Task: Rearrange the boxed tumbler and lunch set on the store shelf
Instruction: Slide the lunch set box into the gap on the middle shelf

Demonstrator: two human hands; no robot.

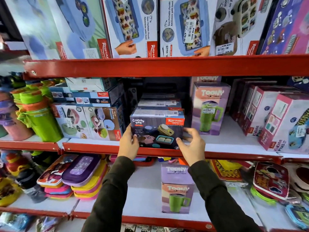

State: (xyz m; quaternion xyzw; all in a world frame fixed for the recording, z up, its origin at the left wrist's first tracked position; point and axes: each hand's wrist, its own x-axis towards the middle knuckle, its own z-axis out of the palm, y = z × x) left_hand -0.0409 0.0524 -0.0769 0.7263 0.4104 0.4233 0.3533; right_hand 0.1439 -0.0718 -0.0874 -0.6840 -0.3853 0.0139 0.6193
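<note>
The lunch set [157, 130] is a dark box printed "Crunchy bite" with pictures of small containers on its front, standing upright at the front edge of the middle shelf with like boxes stacked behind it. The tumbler box [209, 108] is tall and lilac, marked "Toony" and showing a green handled tumbler; it stands upright just to the right, on the same shelf. A second such tumbler box [177, 188] stands on the shelf below.

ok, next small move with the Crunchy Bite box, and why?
Probably close the right hand onto the Crunchy Bite box. The left hand already grips its left side, but the right fingers look open by its right edge, and the box sits at the shelf lip.
</note>
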